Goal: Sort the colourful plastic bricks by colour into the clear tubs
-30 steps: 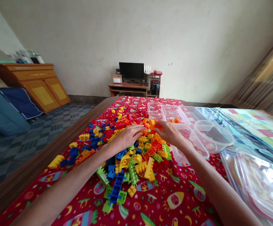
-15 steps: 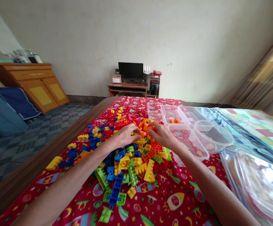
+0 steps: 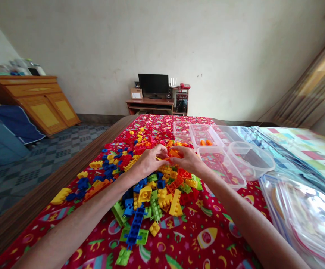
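Observation:
Over the heap of plastic building blocks [image 3: 156, 200], my two hands are close together with fingertips facing. My right hand [image 3: 189, 160] is closed on an orange building block [image 3: 175, 153], which shows between its thumb and fingers. My left hand [image 3: 150, 160] has its fingers curled towards the thumb, and a bit of orange block shows at the thumb tip; the rest of its grip is partly hidden. Red, yellow, blue and green blocks lie loose around and beneath both hands. Near me, a long blue block [image 3: 136, 226] lies across a green one [image 3: 143, 237].
Right of the heap are clear plastic bins [image 3: 222, 166]; a farther one holds orange blocks [image 3: 206, 142]. A round clear tub [image 3: 252, 158] stands beside them. Clear zip bags [image 3: 305, 220] lie at the near right. A red patterned cloth [image 3: 190, 239] covers the table, whose wooden edge [image 3: 95, 147] runs along the left.
My hands have come closer together and their fingers have closed in. An orange block now shows in my right hand. The view has shifted slightly.

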A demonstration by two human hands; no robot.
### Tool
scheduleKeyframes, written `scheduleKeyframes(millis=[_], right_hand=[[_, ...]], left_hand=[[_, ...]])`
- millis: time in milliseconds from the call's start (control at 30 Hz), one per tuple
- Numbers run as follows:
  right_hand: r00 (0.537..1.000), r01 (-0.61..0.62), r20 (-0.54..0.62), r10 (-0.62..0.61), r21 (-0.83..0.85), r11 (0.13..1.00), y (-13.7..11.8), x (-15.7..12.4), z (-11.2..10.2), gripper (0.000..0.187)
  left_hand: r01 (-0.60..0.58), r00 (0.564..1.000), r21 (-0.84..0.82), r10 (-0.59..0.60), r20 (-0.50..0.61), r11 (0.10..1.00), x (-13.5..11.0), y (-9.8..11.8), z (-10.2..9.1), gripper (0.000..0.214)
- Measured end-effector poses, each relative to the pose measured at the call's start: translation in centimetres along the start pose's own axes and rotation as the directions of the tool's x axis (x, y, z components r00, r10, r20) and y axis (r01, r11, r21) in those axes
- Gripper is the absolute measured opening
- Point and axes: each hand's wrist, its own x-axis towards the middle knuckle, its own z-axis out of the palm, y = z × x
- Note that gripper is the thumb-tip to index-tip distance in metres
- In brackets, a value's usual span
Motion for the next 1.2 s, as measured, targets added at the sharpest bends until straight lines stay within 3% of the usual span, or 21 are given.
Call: scheduleKeyframes(millis=[133, 267, 433, 500, 567, 633, 733, 833, 933, 1033, 1200], right_hand=[[0.999, -0.031, -0.014, 0.032, 0.053, 0.998, 1.3, 0.5, -0.9, 0.034], [0.984, -0.098, -0.15, 0.092, -0.033, 0.995, 2.9, 1.2, -3.9, 0.035], [0.9, -0.273, -0.39, 0.192, -0.165, 0.948, 6.9, 3.9, -8.3, 0.036], [0.867, -0.377, -0.424, 0.262, -0.214, 0.901, 8.3, 5.0, -9.5, 0.037], [0.864, -0.429, -0.411, 0.292, -0.295, 0.854, 9.1, 5.7, -10.1, 0.039], [0.88, -0.414, -0.404, 0.25, -0.395, 0.82, 9.0, 5.7, -10.3, 0.043], [0.908, -0.29, -0.411, 0.085, -0.466, 0.836, 7.3, 4.8, -9.5, 0.044], [0.954, -0.098, -0.299, -0.027, -0.397, 0.913, 3.8, 2.9, -7.7, 0.038], [0.996, 0.079, -0.02, -0.088, -0.277, 0.958, 0.3, 0.8, -5.2, 0.025], [0.974, 0.193, 0.176, -0.143, -0.317, 0.928, -1.5, -1.1, -2.7, 0.018], [0.922, 0.321, 0.35, -0.167, -0.448, 0.835, -1.3, -2.8, 0.0, 0.026]], left_hand=[[-0.004, 1.0, -0.021, 0.004, 0.024, 1.0, 0.2, -0.3, -0.8, 0.042], [-0.061, 0.996, 0.193, 0.046, 0.079, 0.979, 0.1, -0.1, -2.0, 0.026], [-0.213, 0.939, 0.323, 0.102, 0.329, 0.922, -0.7, 0.8, -2.4, 0.032], [-0.207, 0.93, 0.373, 0.063, 0.362, 0.905, -0.8, 0.8, -2.3, 0.034], [-0.171, 0.941, 0.408, 0.025, 0.338, 0.897, -0.8, 0.7, -2.3, 0.034], [-0.139, 0.949, 0.416, 0.001, 0.316, 0.899, -0.7, 0.4, -2.4, 0.033], [-0.12, 0.952, 0.403, -0.009, 0.305, 0.907, -0.5, -0.1, -2.8, 0.035], [-0.102, 0.966, 0.412, -0.01, 0.26, 0.906, -0.2, -0.4, -3.4, 0.04], [-0.07, 0.981, 0.444, -0.019, 0.192, 0.893, 0.0, -0.6, -4.1, 0.045], [-0.025, 0.986, 0.441, -0.05, 0.158, 0.897, 0.1, -0.7, -4.6, 0.05], [-0.021, 0.974, 0.28, -0.043, 0.221, 0.96, 0.1, -0.6, -4.6, 0.055]])
